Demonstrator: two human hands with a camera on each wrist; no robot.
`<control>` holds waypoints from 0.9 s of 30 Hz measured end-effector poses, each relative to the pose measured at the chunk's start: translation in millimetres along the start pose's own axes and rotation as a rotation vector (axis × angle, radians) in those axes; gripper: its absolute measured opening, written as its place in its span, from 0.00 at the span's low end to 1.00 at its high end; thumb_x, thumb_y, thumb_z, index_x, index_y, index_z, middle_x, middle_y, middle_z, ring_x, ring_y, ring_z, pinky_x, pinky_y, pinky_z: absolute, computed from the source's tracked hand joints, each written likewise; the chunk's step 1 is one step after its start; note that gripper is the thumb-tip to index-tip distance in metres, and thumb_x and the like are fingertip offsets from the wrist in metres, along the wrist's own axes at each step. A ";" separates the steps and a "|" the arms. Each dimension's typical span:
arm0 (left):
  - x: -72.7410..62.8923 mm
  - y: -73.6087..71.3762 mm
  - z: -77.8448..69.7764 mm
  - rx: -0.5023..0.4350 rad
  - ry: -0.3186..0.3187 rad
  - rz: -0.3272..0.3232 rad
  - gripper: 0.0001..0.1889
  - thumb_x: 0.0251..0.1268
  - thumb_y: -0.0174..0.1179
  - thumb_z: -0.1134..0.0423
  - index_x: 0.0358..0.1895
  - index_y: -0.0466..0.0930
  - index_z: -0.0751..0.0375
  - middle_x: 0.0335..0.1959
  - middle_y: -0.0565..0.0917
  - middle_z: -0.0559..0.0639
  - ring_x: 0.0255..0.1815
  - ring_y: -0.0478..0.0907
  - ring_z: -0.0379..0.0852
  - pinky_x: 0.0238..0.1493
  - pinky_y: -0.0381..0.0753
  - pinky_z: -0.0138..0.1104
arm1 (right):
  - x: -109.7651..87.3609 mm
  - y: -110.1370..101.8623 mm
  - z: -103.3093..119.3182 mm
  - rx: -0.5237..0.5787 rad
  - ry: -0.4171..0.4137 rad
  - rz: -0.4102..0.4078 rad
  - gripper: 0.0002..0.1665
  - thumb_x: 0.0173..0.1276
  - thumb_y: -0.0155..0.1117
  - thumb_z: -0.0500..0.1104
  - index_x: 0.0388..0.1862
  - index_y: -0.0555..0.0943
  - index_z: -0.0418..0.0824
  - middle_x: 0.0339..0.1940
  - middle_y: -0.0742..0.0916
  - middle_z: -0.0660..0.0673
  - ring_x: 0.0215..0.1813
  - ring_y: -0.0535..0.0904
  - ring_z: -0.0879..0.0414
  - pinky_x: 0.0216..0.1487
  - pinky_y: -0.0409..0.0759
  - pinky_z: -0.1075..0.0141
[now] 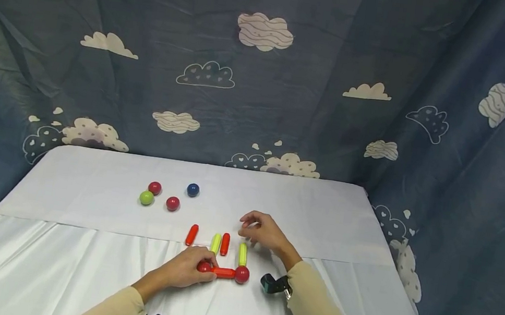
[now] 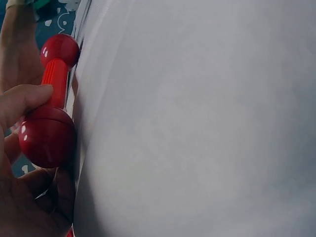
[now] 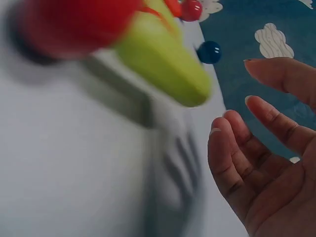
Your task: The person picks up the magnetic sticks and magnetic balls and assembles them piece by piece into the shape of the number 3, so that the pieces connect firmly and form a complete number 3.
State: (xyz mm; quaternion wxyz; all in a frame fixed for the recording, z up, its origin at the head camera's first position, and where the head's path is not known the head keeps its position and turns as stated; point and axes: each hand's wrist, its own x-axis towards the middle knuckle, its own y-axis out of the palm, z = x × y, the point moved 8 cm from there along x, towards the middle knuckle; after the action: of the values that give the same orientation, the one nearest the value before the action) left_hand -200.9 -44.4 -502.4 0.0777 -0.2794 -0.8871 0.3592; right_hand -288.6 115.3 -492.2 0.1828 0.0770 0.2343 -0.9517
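Two red balls are joined by a red rod (image 1: 223,273) that lies sideways near the table's front. My left hand (image 1: 186,267) grips the left red ball (image 2: 48,137), its thumb across the rod's end and its fingers behind the ball. From the right red ball (image 1: 242,274), a yellow-green rod (image 1: 242,254) points away from me. Another yellow-green rod (image 1: 215,243) stretches back behind the left hand, where its near end is hidden. My right hand (image 1: 264,232) hovers past the right rod's far end, fingers loosely bent and apart, holding nothing.
Two loose red rods, one (image 1: 192,235) to the left and one (image 1: 225,244) between the yellow-green ones, lie on the white-covered table (image 1: 101,196). Farther back sit a green ball (image 1: 146,197), a blue ball (image 1: 193,189) and two red balls (image 1: 172,203). A cloud-patterned curtain (image 1: 285,119) hangs behind.
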 end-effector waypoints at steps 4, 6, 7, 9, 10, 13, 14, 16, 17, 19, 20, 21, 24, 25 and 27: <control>-1.0 4.0 3.8 -0.013 -0.017 0.017 0.05 0.58 0.66 0.57 0.36 0.79 0.48 0.33 0.74 0.39 0.38 0.68 0.41 0.40 0.67 0.35 | 19.0 -0.2 13.5 -0.048 -0.014 0.012 0.20 0.59 0.70 0.35 0.50 0.78 0.35 0.40 0.81 0.44 0.33 0.78 0.52 0.37 0.80 0.59; -1.8 6.3 6.1 -0.016 -0.029 0.028 0.06 0.58 0.66 0.57 0.36 0.79 0.47 0.33 0.74 0.38 0.38 0.69 0.41 0.41 0.68 0.36 | 29.5 2.9 19.6 -0.073 -0.027 0.035 0.21 0.58 0.71 0.35 0.51 0.78 0.36 0.40 0.81 0.44 0.33 0.78 0.53 0.38 0.80 0.60; -2.2 7.2 7.5 -0.019 -0.038 0.033 0.06 0.58 0.66 0.56 0.36 0.79 0.47 0.34 0.74 0.38 0.39 0.68 0.40 0.41 0.68 0.36 | 35.4 5.0 22.5 -0.081 -0.036 0.048 0.22 0.58 0.72 0.35 0.51 0.78 0.35 0.40 0.81 0.44 0.34 0.78 0.53 0.38 0.80 0.61; -2.7 7.8 9.5 -0.018 -0.047 0.034 0.06 0.58 0.66 0.55 0.36 0.79 0.46 0.33 0.74 0.38 0.39 0.68 0.40 0.41 0.68 0.36 | 47.0 9.6 28.8 -0.094 -0.051 0.073 0.23 0.57 0.72 0.34 0.52 0.78 0.35 0.41 0.81 0.44 0.34 0.78 0.53 0.37 0.79 0.63; -2.5 8.0 10.5 -0.014 -0.048 0.034 0.06 0.58 0.66 0.55 0.36 0.79 0.46 0.33 0.74 0.37 0.38 0.68 0.39 0.42 0.68 0.35 | 52.9 11.7 32.0 -0.101 -0.058 0.083 0.23 0.57 0.72 0.34 0.52 0.78 0.35 0.41 0.81 0.44 0.34 0.78 0.54 0.36 0.79 0.65; -0.9 6.2 10.6 -0.005 -0.030 0.019 0.06 0.58 0.66 0.56 0.35 0.79 0.46 0.33 0.75 0.37 0.38 0.68 0.38 0.41 0.67 0.35 | 69.8 16.3 41.7 -0.116 -0.075 0.091 0.24 0.55 0.73 0.32 0.52 0.78 0.34 0.41 0.81 0.42 0.34 0.78 0.54 0.35 0.77 0.66; -0.1 5.2 10.0 -0.003 -0.019 0.013 0.06 0.58 0.67 0.56 0.35 0.79 0.47 0.33 0.75 0.37 0.37 0.69 0.38 0.41 0.67 0.35 | 74.4 17.6 45.1 -0.126 -0.075 0.090 0.24 0.55 0.73 0.32 0.52 0.78 0.35 0.42 0.81 0.42 0.34 0.78 0.54 0.36 0.77 0.66; 1.1 3.9 9.0 0.000 -0.003 0.008 0.06 0.58 0.67 0.57 0.35 0.79 0.47 0.32 0.75 0.37 0.37 0.69 0.38 0.41 0.67 0.35 | 83.1 21.6 51.5 -0.143 -0.080 0.094 0.24 0.55 0.73 0.32 0.52 0.79 0.35 0.44 0.81 0.40 0.35 0.78 0.54 0.36 0.77 0.66; 1.4 3.3 8.4 0.000 0.002 0.007 0.06 0.58 0.67 0.57 0.35 0.80 0.47 0.32 0.75 0.37 0.37 0.68 0.38 0.41 0.67 0.35 | 86.9 24.0 54.6 -0.150 -0.086 0.098 0.24 0.55 0.73 0.32 0.52 0.79 0.35 0.45 0.82 0.39 0.36 0.78 0.54 0.37 0.77 0.66; 1.6 2.6 7.8 0.000 0.003 0.013 0.06 0.57 0.67 0.57 0.35 0.79 0.47 0.33 0.75 0.37 0.37 0.68 0.38 0.41 0.67 0.34 | 94.1 30.0 61.3 -0.168 -0.101 0.106 0.24 0.54 0.73 0.31 0.52 0.79 0.35 0.46 0.82 0.38 0.37 0.79 0.54 0.37 0.77 0.66; 1.8 2.5 7.3 -0.002 0.006 0.017 0.06 0.58 0.67 0.57 0.35 0.79 0.47 0.32 0.75 0.37 0.37 0.68 0.37 0.41 0.67 0.34 | 97.3 33.0 64.6 -0.177 -0.111 0.109 0.24 0.54 0.73 0.31 0.52 0.79 0.35 0.46 0.82 0.38 0.37 0.79 0.54 0.38 0.77 0.66; 2.0 2.6 7.1 -0.001 0.011 0.021 0.06 0.58 0.67 0.57 0.35 0.79 0.47 0.32 0.75 0.37 0.37 0.68 0.37 0.41 0.67 0.34 | 100.4 36.0 68.1 -0.190 -0.123 0.108 0.24 0.54 0.73 0.31 0.51 0.79 0.36 0.46 0.82 0.38 0.38 0.79 0.53 0.38 0.76 0.65; 3.1 2.2 6.1 -0.001 0.021 0.031 0.06 0.58 0.67 0.56 0.35 0.79 0.47 0.32 0.74 0.36 0.37 0.68 0.37 0.40 0.66 0.33 | 109.9 45.1 77.3 -0.235 -0.155 0.095 0.23 0.54 0.74 0.32 0.50 0.80 0.38 0.46 0.83 0.41 0.41 0.78 0.54 0.42 0.75 0.65; 3.7 2.0 5.8 -0.001 0.027 0.032 0.06 0.58 0.67 0.57 0.35 0.79 0.47 0.32 0.74 0.36 0.36 0.68 0.37 0.40 0.66 0.33 | 112.8 47.7 79.4 -0.242 -0.158 0.088 0.22 0.54 0.74 0.33 0.49 0.80 0.38 0.46 0.82 0.42 0.43 0.78 0.54 0.44 0.75 0.64; 4.9 1.7 5.4 0.003 0.037 0.032 0.06 0.58 0.67 0.57 0.35 0.79 0.47 0.31 0.74 0.35 0.36 0.67 0.36 0.40 0.66 0.33 | 118.3 52.1 81.9 -0.251 -0.154 0.073 0.22 0.53 0.74 0.33 0.49 0.81 0.40 0.47 0.82 0.43 0.44 0.77 0.53 0.46 0.74 0.63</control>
State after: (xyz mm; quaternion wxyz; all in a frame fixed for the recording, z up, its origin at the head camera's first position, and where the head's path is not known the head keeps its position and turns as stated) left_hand -206.0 -43.8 -507.8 0.0888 -0.3003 -0.8803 0.3564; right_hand -382.6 -3.4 -469.5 0.2430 -0.0114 0.3339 -0.9107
